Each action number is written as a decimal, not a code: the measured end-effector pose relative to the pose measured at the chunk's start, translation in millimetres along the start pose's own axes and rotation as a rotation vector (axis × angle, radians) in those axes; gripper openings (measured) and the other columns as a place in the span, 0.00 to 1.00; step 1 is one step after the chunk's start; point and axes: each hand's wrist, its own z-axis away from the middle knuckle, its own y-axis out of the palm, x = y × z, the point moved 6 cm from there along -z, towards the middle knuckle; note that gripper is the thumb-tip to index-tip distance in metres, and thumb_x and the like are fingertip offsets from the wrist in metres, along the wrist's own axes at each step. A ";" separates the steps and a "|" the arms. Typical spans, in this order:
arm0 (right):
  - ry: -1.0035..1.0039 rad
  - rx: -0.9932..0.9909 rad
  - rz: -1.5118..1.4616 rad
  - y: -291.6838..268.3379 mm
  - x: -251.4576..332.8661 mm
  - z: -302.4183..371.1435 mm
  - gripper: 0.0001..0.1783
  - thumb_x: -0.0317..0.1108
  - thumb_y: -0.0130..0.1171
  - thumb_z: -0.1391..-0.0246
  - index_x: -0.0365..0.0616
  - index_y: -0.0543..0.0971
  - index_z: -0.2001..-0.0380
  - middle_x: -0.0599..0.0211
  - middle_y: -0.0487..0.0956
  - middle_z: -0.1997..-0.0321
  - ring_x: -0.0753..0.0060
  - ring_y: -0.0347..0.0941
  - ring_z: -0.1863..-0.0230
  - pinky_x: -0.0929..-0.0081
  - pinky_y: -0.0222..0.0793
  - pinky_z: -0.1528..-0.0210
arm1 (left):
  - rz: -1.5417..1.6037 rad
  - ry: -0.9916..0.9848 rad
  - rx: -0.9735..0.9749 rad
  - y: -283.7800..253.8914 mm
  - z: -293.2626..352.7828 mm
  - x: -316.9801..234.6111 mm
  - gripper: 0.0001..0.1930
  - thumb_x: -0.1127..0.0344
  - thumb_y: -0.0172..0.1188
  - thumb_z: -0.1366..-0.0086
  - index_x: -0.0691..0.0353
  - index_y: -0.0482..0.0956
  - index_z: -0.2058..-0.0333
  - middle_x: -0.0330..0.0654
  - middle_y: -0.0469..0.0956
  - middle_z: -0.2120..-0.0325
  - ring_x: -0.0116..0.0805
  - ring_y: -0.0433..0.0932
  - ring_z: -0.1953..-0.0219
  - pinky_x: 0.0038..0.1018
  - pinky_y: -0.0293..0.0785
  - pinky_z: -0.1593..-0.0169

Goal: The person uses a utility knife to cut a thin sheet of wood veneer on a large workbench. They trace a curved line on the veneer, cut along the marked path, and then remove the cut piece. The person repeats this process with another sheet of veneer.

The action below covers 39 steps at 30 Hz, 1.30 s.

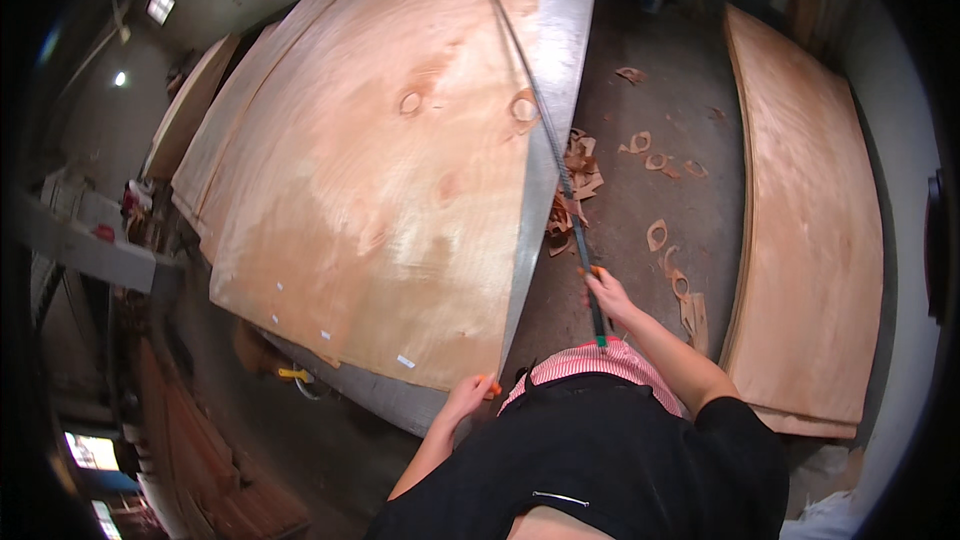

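Observation:
A long, thin dark rod (590, 280) with a green near end is gripped in my right hand (610, 298). It slants away to the far edge, passing over the right side of a large wood veneer sheet (400, 230). The pale sheet has damp-looking darker patches and knot marks, and lies on a grey metal-topped table (568, 30). By the sheet's near right corner is my left hand (468, 400), its fingers curled together. What those fingers hold, if anything, is hidden. Orange covers show on fingertips of both hands.
Stacked wood sheets (810, 230) stand low on the right. Veneer scraps (582, 165) are heaped beside the table, and ring-shaped offcuts (656, 233) lie scattered over the floor. A yellow-handled tool (294, 375) is below the table's near left edge. A grey beam (90, 248) juts in at left.

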 end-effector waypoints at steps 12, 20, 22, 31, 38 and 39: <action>-0.141 0.293 0.719 -95.7 -6.9 14.3 0.17 0.41 0.47 0.50 0.42 0.69 0.60 0.52 0.74 0.64 0.54 0.70 0.62 0.67 0.64 0.61 | 0.307 -0.118 -0.503 -13.9 -104.3 -54.4 0.19 0.50 0.50 0.44 0.62 0.72 0.69 0.37 0.71 0.87 0.19 0.63 0.89 0.15 0.58 0.85; 0.270 -0.029 0.518 -232.0 -116.4 -29.5 0.18 0.44 0.47 0.51 0.39 0.72 0.64 0.50 0.75 0.68 0.55 0.71 0.64 0.69 0.65 0.63 | -0.598 -0.001 -1.310 -110.3 -96.0 -126.1 0.23 0.59 0.53 0.46 0.71 0.65 0.56 0.57 0.63 0.55 0.50 0.63 0.53 0.36 0.60 0.51; 0.175 -0.064 0.521 -247.7 -120.8 -57.4 0.18 0.44 0.47 0.51 0.39 0.72 0.66 0.49 0.75 0.70 0.52 0.71 0.65 0.67 0.65 0.63 | -0.643 0.206 -1.282 -107.3 -149.8 -164.2 0.25 0.60 0.52 0.46 0.70 0.62 0.53 0.57 0.59 0.51 0.51 0.59 0.49 0.36 0.55 0.46; 0.378 -0.144 0.793 -352.4 -22.8 -149.2 0.17 0.41 0.47 0.50 0.36 0.71 0.65 0.51 0.75 0.71 0.58 0.72 0.67 0.69 0.65 0.65 | -0.865 0.323 -1.075 -45.4 -442.6 -384.9 0.28 0.54 0.50 0.47 0.68 0.62 0.52 0.55 0.57 0.49 0.50 0.54 0.45 0.44 0.44 0.43; 0.331 -0.264 0.682 -404.2 -1.2 -243.9 0.23 0.45 0.47 0.52 0.35 0.69 0.61 0.43 0.72 0.64 0.49 0.68 0.58 0.66 0.63 0.58 | -0.904 0.835 -0.325 85.7 -515.0 -476.3 0.26 0.49 0.50 0.49 0.64 0.69 0.57 0.53 0.65 0.55 0.48 0.59 0.49 0.43 0.46 0.44; 0.315 -0.271 0.665 -410.8 -0.8 -258.1 0.22 0.45 0.48 0.52 0.36 0.69 0.62 0.43 0.73 0.65 0.49 0.69 0.59 0.65 0.63 0.59 | -0.890 0.865 -0.379 85.1 -518.1 -496.4 0.25 0.50 0.50 0.48 0.64 0.70 0.59 0.53 0.66 0.56 0.48 0.59 0.50 0.43 0.48 0.45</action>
